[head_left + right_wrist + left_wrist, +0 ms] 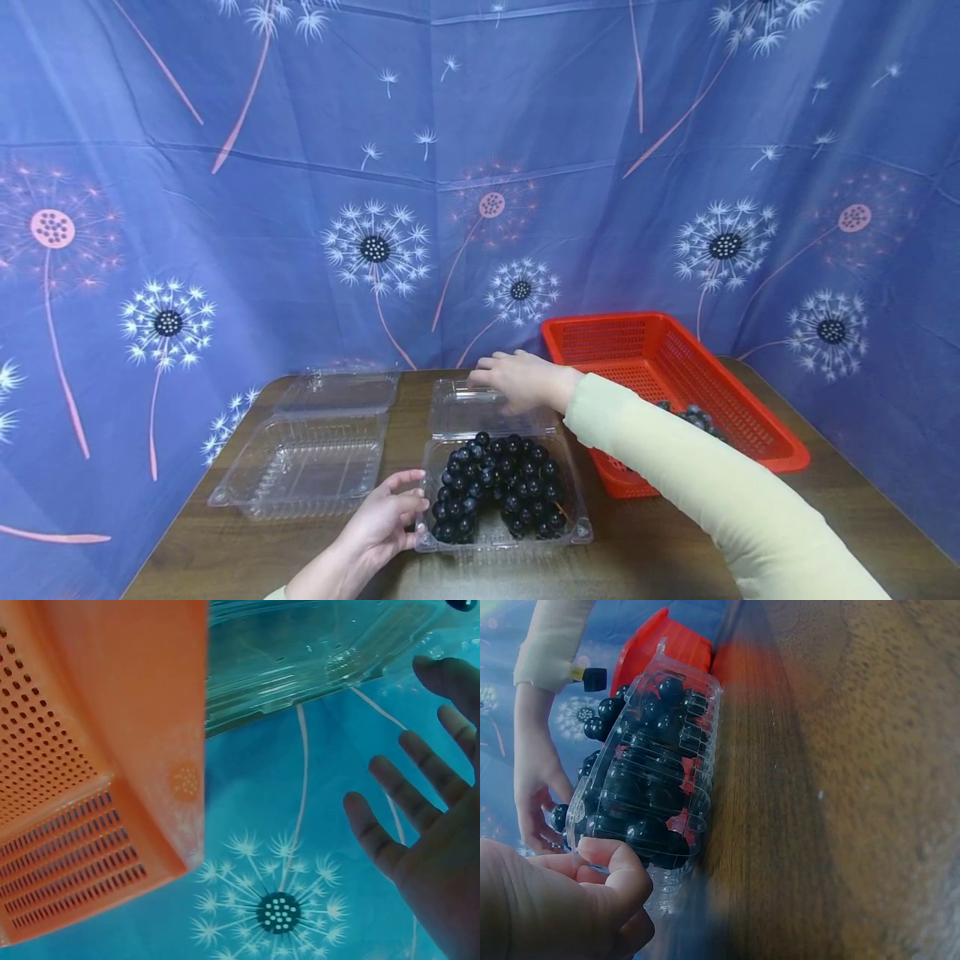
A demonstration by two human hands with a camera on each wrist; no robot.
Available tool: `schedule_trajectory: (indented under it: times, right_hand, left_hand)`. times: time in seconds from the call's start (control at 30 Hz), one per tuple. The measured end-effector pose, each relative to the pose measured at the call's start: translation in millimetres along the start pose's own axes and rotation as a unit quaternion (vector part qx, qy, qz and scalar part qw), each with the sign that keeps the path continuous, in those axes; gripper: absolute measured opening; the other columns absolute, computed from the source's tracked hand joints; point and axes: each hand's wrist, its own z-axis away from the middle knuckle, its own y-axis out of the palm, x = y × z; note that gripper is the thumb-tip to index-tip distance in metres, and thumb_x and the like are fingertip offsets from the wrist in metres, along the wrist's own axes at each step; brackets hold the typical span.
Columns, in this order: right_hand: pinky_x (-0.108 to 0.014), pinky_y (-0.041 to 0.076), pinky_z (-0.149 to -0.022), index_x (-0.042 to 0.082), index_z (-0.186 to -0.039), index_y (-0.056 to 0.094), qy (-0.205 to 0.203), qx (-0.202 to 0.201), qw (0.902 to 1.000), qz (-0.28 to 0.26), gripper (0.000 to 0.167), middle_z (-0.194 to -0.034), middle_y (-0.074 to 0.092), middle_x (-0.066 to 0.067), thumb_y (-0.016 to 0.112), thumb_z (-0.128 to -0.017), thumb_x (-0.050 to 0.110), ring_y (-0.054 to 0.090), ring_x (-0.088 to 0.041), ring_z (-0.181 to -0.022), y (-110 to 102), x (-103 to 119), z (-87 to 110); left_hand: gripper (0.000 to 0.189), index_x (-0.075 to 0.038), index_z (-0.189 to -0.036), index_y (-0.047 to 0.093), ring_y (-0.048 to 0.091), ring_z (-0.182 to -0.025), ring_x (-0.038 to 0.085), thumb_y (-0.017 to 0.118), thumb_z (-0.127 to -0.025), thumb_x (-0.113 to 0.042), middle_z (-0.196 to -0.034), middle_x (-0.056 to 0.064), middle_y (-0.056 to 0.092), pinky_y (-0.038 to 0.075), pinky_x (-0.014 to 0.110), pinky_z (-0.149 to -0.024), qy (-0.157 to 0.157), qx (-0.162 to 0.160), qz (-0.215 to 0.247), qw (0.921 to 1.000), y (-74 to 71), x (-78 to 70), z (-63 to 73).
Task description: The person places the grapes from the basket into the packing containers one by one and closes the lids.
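Dark grapes (498, 483) fill much of a clear plastic clamshell container (504, 546) on the table. My left hand (378, 521) grips this container at its left side; the left wrist view shows the thumb and curled fingers (619, 866) pinching the rim near a corner. Its hinged lid (457, 412) lies folded back behind the grapes. Over that lid hovers my right hand (525, 382), palm down and holding nothing. Seen from the right wrist, the fingers of the right hand (442, 802) are spread apart, beside the clear plastic.
To the right stands a red perforated basket (720, 392) with some grapes (697, 418) inside. A second clear clamshell (315, 462) lies open on the left. Behind the wooden table (637, 542) hangs a blue dandelion-print cloth (300, 208).
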Motion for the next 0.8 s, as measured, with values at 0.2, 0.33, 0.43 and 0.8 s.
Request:
schedule_trajectory:
  times: [0.2, 0.33, 0.43, 0.8]
  right_hand:
    - [-0.046, 0.049, -0.083, 0.025, -0.125, 0.053, 0.008, -0.022, 0.9997, 0.004, 0.061, -0.118, 0.054, 0.002, 0.079, -0.071, 0.027, 0.052, -0.021, -0.109, 8.2, -5.6, -5.6]
    - [-0.046, 0.049, -0.082, 0.026, -0.121, 0.054, 0.014, -0.030, 0.9995, 0.003, 0.056, -0.115, 0.053, 0.004, 0.079, -0.071, 0.027, 0.051, -0.019, -0.107, 10.2, -9.6, -8.7]
    - [-0.045, 0.049, -0.081, 0.026, -0.118, 0.055, 0.019, -0.033, 0.9993, 0.003, 0.053, -0.113, 0.053, 0.005, 0.079, -0.071, 0.027, 0.051, -0.019, -0.106, 10.7, -12.0, -11.7]
    - [-0.047, 0.048, -0.079, 0.023, -0.117, 0.056, 0.021, -0.057, 0.9981, -0.006, 0.050, -0.115, 0.055, 0.003, 0.078, -0.073, 0.025, 0.052, -0.021, -0.107, 10.7, -4.5, -31.9]
  left_hand:
    - [0.042, -0.003, -0.120, 0.041, 0.046, -0.069, 0.007, 0.053, -0.081, 0.008, -0.087, 0.000, 0.043, 0.043, 0.019, -0.058, 0.001, 0.003, 0.005, 1.0000, 0.4, 0.0, 1.1]
    - [0.042, -0.003, -0.121, 0.041, 0.046, -0.070, 0.007, 0.053, -0.081, 0.007, -0.088, 0.000, 0.043, 0.044, 0.019, -0.059, 0.001, 0.003, -0.001, 1.0000, 0.1, -0.5, 0.6]
    - [0.043, -0.003, -0.122, 0.040, 0.046, -0.070, 0.007, 0.053, -0.082, 0.007, -0.088, 0.000, 0.043, 0.044, 0.019, -0.059, 0.001, 0.002, -0.003, 1.0000, -0.2, -1.0, 0.4]
    - [0.046, 0.000, -0.124, 0.036, 0.044, -0.068, 0.007, 0.052, -0.082, 0.008, -0.088, 0.001, 0.043, 0.043, 0.019, -0.058, 0.000, -0.001, 0.000, 1.0000, -0.8, -1.9, 4.7]
